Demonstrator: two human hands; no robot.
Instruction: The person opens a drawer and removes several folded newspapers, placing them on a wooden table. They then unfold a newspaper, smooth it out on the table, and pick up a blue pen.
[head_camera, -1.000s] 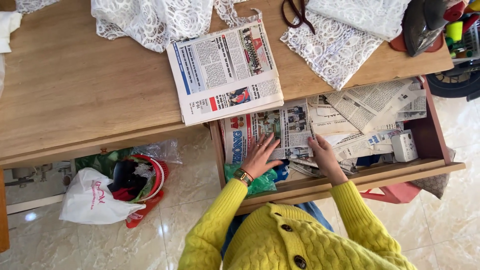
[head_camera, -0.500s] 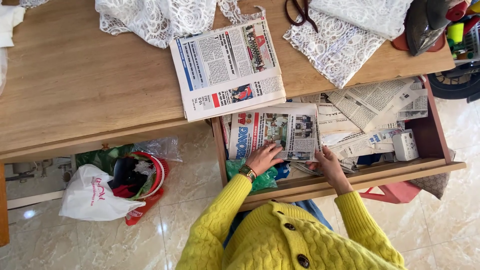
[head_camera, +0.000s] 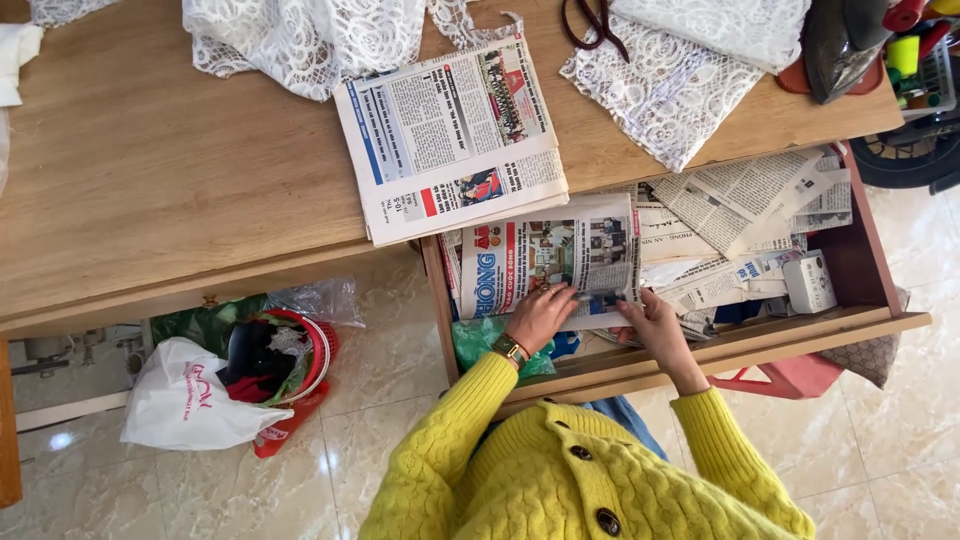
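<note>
My left hand (head_camera: 540, 315) and my right hand (head_camera: 650, 322) both grip the near edge of a folded newspaper (head_camera: 550, 255) with colour photos, held over the open wooden drawer (head_camera: 760, 345). The drawer is full of loose newspaper sheets (head_camera: 740, 200) and a small white box (head_camera: 808, 282). A second folded newspaper (head_camera: 450, 135) lies on the wooden table (head_camera: 160, 180) just above the drawer. A gold watch sits on my left wrist, and both sleeves are yellow knit.
White lace fabric (head_camera: 300, 35) and another lace piece (head_camera: 680, 85) lie at the table's far side, with scissors (head_camera: 590, 20) and an iron (head_camera: 840, 40). Under the table sit a white plastic bag (head_camera: 190, 400) and a red basket (head_camera: 300, 350). A green bag (head_camera: 480, 340) lies in the drawer.
The colour newspaper has been pulled out from under the loose sheets and now lies on top, squared up. Both hands moved closer together onto its near edge.
</note>
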